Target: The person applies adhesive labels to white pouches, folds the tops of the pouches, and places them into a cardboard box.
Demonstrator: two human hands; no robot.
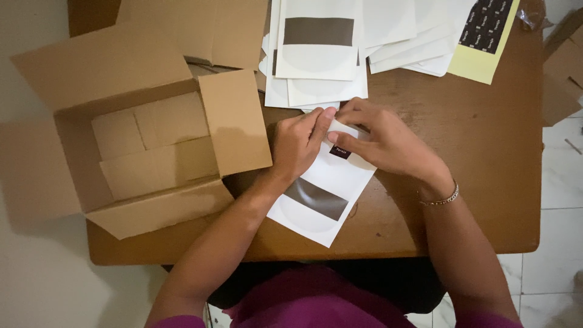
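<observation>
White pouch (331, 188) lies flat on the brown desk (486, 182) before us, its long axis running on a slant from the near left to the far right, the far end tucked under our hands; a grey-brown band crosses it near the lower end, with a pale round shape below that band; our left hand (297, 146) pinches the pouch's upper edge, fingers (322, 121) closed on it; our right hand (382, 140) presses a small dark rectangular label (340, 152) onto the white face, fingers bent and bearing on that label; beyond our hands we see a loose stack of white pouches (322, 54), the top one showing the same grey-brown band; a yellow backing sheet (486, 36) with dark labels in rows lies at the far right corner; an open cardboard box (133, 133) stands at the left, overhanging the desk's edge, flaps spread, with flat cardboard pieces inside.
</observation>
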